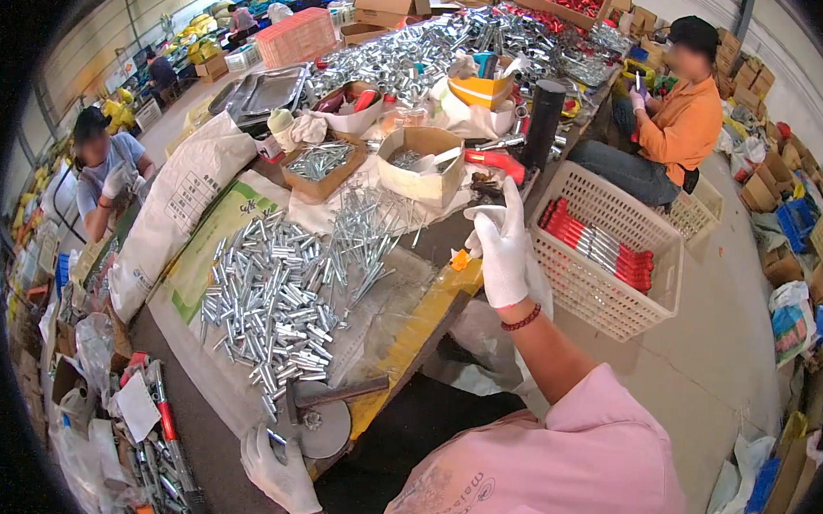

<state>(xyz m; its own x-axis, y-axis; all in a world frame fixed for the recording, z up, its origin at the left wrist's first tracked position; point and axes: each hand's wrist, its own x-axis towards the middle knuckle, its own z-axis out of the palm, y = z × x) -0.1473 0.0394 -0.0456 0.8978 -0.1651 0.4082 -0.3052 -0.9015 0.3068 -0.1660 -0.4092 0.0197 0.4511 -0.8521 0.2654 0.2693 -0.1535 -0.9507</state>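
Both my hands wear white gloves. My left hand point(281, 472) is low at the table's near edge, its fingers closed round a small shiny metal sleeve point(276, 438). Right beside it lie a hammer point(339, 392) and a round grey metal disc point(330, 431). A large heap of short silver metal sleeves point(274, 306) spreads just beyond, with thin long metal rods point(366, 241) at its far right. My right hand point(501, 262) is raised near the table's right edge, one finger stretched up and the others partly bent; I see nothing in it.
A cream plastic crate point(605, 300) of red-handled tools point(598, 248) stands on the right. Behind the heap are a cardboard tray of metal rods point(323, 159), a cut-down box point(421, 169) and a dark upright cylinder point(543, 124). Co-workers sit at right point(683, 132) and left point(104, 166).
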